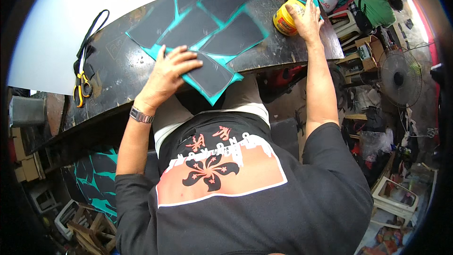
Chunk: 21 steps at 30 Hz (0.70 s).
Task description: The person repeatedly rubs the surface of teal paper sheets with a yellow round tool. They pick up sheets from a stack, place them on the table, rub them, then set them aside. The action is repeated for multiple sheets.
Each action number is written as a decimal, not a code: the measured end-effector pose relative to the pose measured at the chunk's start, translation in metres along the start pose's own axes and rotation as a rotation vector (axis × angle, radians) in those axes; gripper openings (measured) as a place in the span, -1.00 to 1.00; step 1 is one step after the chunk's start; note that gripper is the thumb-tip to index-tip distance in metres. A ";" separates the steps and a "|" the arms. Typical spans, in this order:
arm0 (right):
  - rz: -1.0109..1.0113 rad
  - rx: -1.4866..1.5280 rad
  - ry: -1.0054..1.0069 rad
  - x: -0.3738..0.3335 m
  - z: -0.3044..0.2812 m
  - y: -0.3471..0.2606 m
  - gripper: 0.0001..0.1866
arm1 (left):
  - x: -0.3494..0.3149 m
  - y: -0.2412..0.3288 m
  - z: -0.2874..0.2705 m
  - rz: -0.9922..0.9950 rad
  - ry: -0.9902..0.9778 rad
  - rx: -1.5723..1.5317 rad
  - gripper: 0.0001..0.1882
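A teal sheet [211, 99] with several black panels [214, 76] lies across the dark worktable and hangs over its near edge. My left hand [174, 68] rests on its near left part, fingers spread and palm down. At the table's right end, my right hand [307, 21] is around a yellow tub [284, 20] with a red label, which leans to one side. The thumb lies along the tub; the far fingers reach past it beside more teal pieces.
Scissors [81, 89] with orange and black handles lie at the table's left, by a black strap [94, 23]. A large white sheet [42, 33] covers the far left. To the right are a standing fan [399, 78], a white stool [394, 200] and a person in green [377, 7].
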State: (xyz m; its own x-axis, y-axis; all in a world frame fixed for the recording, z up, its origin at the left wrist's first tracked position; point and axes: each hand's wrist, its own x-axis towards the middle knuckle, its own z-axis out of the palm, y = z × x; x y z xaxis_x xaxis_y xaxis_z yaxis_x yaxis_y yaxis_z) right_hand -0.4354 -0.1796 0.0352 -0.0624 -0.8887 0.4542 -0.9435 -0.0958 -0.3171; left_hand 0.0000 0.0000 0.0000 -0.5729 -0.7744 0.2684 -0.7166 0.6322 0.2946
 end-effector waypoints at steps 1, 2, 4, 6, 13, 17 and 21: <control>-0.017 0.061 -0.001 0.000 0.001 -0.002 0.34 | -0.006 0.012 0.003 -0.059 -0.055 0.025 -0.27; -0.021 0.072 0.083 -0.001 0.002 -0.005 0.27 | -0.013 0.020 0.001 -0.065 0.013 -0.026 -0.34; -0.138 0.104 0.279 -0.009 -0.004 -0.012 0.19 | -0.024 0.023 -0.007 -0.083 0.002 -0.159 -0.37; -0.204 0.102 0.461 -0.018 -0.015 -0.025 0.01 | -0.035 0.023 -0.013 -0.117 0.062 -0.245 -0.47; -0.190 -0.070 -0.039 -0.093 -0.005 -0.089 -0.50 | -0.064 0.014 -0.014 -0.503 0.387 -0.338 -0.68; -0.068 -0.047 -0.211 -0.103 0.026 -0.102 -0.33 | -0.062 0.013 -0.007 -0.403 0.352 -0.121 -0.64; -0.047 0.006 -0.187 -0.104 0.035 -0.099 -0.34 | -0.060 0.017 0.001 -0.392 0.356 -0.023 -0.61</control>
State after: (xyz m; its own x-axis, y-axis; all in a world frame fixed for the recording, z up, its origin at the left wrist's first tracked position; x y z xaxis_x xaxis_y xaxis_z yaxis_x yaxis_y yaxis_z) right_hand -0.3246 -0.0932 -0.0096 0.0438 -0.9510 0.3062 -0.9419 -0.1415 -0.3047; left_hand 0.0219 0.0577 -0.0119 -0.0903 -0.8994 0.4278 -0.8385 0.3004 0.4546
